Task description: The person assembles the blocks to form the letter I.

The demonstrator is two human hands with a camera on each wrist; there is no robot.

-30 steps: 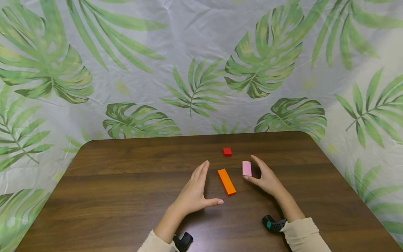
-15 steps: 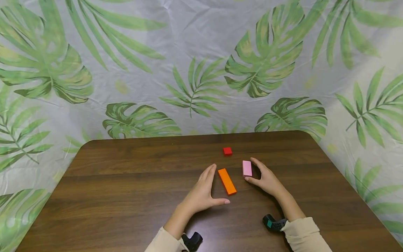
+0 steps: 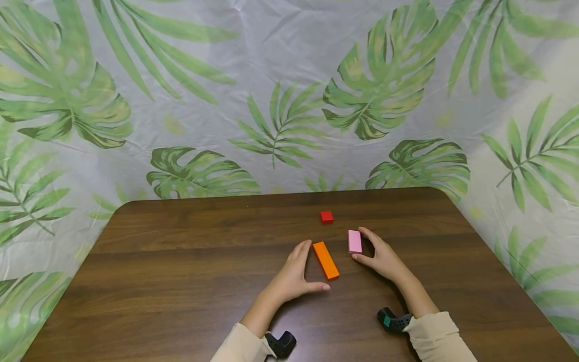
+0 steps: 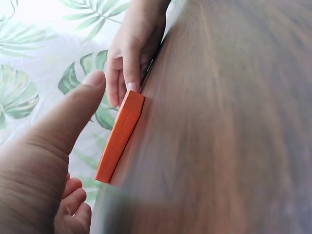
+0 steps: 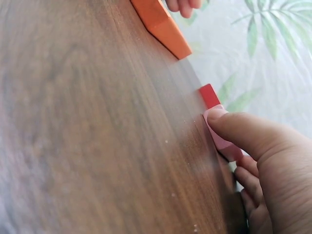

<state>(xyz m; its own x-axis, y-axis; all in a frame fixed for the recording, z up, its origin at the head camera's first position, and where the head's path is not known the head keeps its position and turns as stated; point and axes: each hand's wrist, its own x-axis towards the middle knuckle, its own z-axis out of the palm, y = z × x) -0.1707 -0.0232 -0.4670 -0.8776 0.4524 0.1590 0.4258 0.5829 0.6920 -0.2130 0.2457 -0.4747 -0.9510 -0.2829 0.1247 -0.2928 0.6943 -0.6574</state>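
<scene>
Around the pink block (image 3: 355, 241), my right hand (image 3: 384, 256) curves with its thumb at the near end and a fingertip at the far end, seeming to pinch it lengthwise. In the right wrist view the thumb lies against the pink block (image 5: 222, 139). An orange rectangular block (image 3: 326, 260) lies slantwise on the table. To its left, my left hand (image 3: 289, 279) is spread, fingertips close to the far end and thumb out before the near end, without a visible grip. The left wrist view shows the orange block (image 4: 119, 139) apart from the thumb.
A small red block (image 3: 326, 217) sits farther back on the brown wooden table (image 3: 181, 261). Behind the table hangs a leaf-patterned cloth (image 3: 280, 60). Black wrist devices are worn on the left (image 3: 281, 345) and right wrists.
My left hand has moved right, up to the orange block. The right hand's upper fingertip has drawn in slightly toward the pink block's far end. The blocks stay in place.
</scene>
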